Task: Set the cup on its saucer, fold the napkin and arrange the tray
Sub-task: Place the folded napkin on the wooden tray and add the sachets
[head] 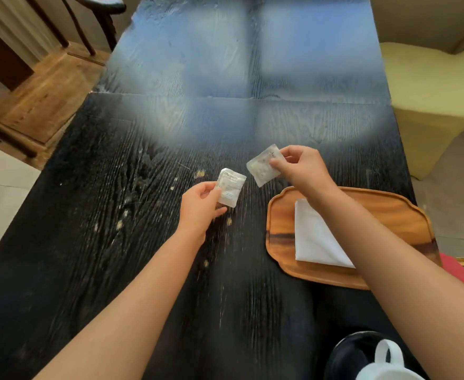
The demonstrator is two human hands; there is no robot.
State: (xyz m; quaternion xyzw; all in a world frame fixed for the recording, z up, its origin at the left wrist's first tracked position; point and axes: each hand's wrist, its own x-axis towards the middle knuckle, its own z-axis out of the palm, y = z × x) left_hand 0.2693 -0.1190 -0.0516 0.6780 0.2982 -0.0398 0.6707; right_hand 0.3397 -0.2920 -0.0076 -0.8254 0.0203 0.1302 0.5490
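My left hand (202, 208) pinches a small clear sachet (230, 187) just above the black table, left of the tray. My right hand (300, 167) holds a second clear sachet (262, 167) in the air beyond the tray's far left corner. The wooden tray (279, 237) lies at the right with a folded white napkin (314, 239) on it, partly covered by my right forearm. At the bottom edge a white cup (387, 366) with its handle up sits on a black saucer (348, 355), both cut off by the frame.
The long black wooden table (132, 242) carries pale crumbs and smears near the middle. A wooden chair (47, 89) stands at the far left and a yellow upholstered chair (431, 100) at the right. Something red (455, 270) shows beside the tray's right end.
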